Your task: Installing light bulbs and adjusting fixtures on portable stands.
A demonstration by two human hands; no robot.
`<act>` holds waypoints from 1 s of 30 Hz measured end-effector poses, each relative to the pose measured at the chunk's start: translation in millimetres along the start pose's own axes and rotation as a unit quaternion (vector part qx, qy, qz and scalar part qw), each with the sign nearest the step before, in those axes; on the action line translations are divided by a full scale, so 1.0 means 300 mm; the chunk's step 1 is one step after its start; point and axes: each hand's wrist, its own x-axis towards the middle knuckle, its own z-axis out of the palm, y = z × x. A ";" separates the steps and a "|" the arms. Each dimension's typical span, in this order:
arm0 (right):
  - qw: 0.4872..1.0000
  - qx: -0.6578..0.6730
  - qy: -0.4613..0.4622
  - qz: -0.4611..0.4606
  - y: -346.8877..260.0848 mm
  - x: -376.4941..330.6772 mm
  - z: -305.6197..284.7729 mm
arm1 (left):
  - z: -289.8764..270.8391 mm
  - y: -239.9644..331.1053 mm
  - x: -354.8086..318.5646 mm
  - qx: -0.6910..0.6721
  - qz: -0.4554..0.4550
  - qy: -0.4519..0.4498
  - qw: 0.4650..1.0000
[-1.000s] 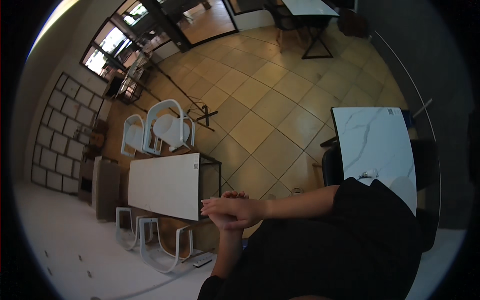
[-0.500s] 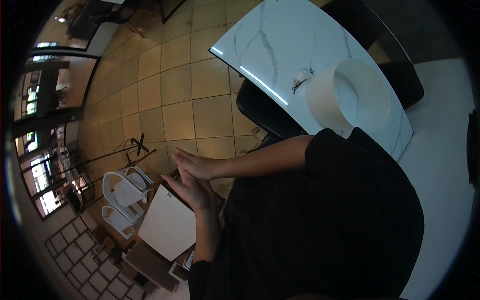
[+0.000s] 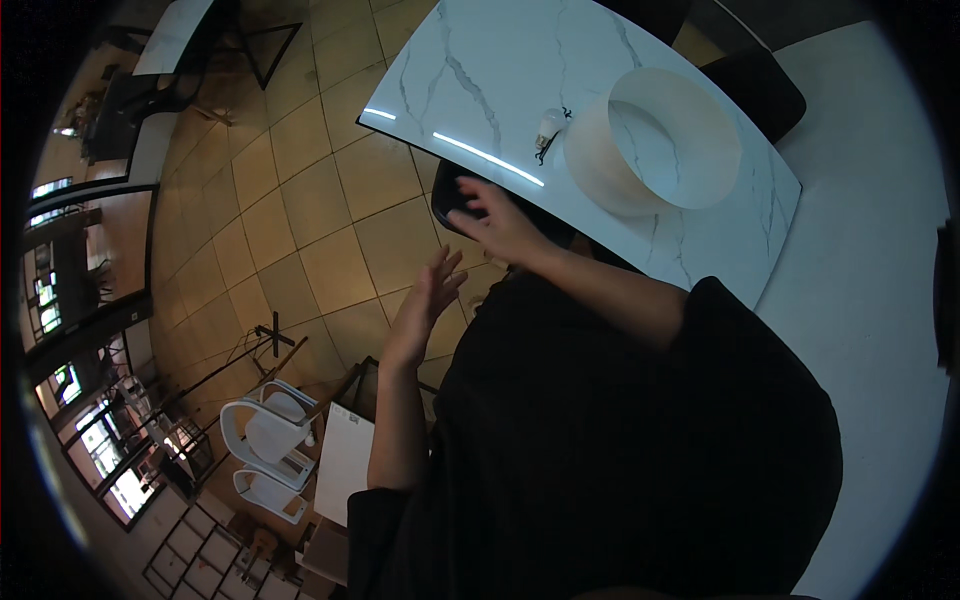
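Observation:
My left hand (image 3: 425, 305) is raised in the air over the floor, its fingers apart and nothing in it. Up and to its right, my right hand (image 3: 508, 230) is also empty, fingers spread, near the front edge of a white marble-patterned table (image 3: 515, 90). The two hands do not touch. On that table stands a wide white drum-shaped lampshade (image 3: 592, 150), its round opening facing up. Beside it, on the left, lies a white light bulb (image 3: 551, 124) with a dark, thin hooked piece (image 3: 542, 154) against it.
A black chair (image 3: 452, 190) is partly under the table's near edge, and another dark seat (image 3: 765, 85) is beyond it. At lower left are white armchairs (image 3: 265, 435) and a small white table (image 3: 343, 465). Beige tiles (image 3: 310, 215) cover the floor.
My hands were pressed together palm to palm; now they are apart. The right one has moved up toward the table, and the left one has risen too. The view has shifted.

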 end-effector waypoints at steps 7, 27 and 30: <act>0.911 -0.074 0.335 0.229 0.508 0.187 -0.230 | -0.033 0.022 -0.057 0.134 0.022 0.045 0.990; 0.655 -0.191 0.482 0.549 0.599 0.732 -0.239 | -0.165 -0.432 -0.396 -0.203 0.077 0.320 0.922; 0.706 -0.253 0.425 0.507 0.625 0.726 -0.259 | -0.186 -0.443 -0.417 -0.209 0.084 0.371 0.901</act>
